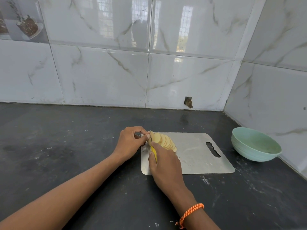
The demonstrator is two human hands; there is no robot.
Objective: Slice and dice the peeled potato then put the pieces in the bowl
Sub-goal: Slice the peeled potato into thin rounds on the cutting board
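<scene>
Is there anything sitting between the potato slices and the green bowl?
Nothing visible does. Right of the potato slices there is only bare cutting board, then dark counter up to the bowl.

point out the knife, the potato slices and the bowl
knife (153, 151): head view, on the yellow handle above the right hand's fingers
potato slices (163, 141): head view, on the middle of the fanned row
bowl (247, 152): head view, on its outer wall

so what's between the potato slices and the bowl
In the head view, only bare cutting board with its handle hole, then dark counter, between the potato slices and bowl.
</scene>
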